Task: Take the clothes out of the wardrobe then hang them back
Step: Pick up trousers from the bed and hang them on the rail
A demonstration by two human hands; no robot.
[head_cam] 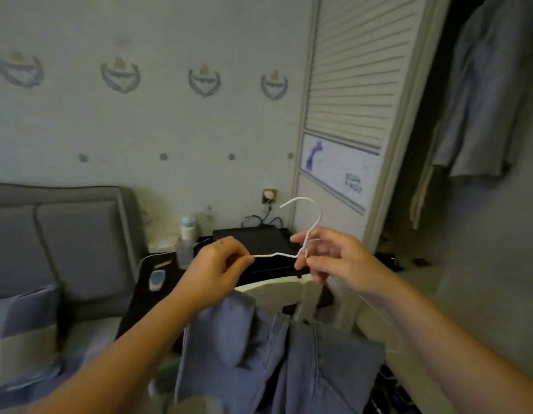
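Observation:
A white wire hanger (pixel 312 219) is held up in front of me, hook upward. My left hand (pixel 213 271) pinches the end of its left arm. My right hand (pixel 337 258) pinches the twisted neck just below the hook. Blue jeans (pixel 277 357) lie draped over the back of a white chair (pixel 274 289) right beneath my hands. The open wardrobe (pixel 480 115) is at the right, with light blue and grey garments (pixel 480 94) hanging inside. The hanger's right arm is hidden behind my right hand.
A louvred wardrobe door (pixel 352 85) stands just right of centre. A dark bedside table (pixel 259 240) with bottles (pixel 187 228) and cables sits against the wall. A grey padded headboard (pixel 62 234) and bedding fill the left.

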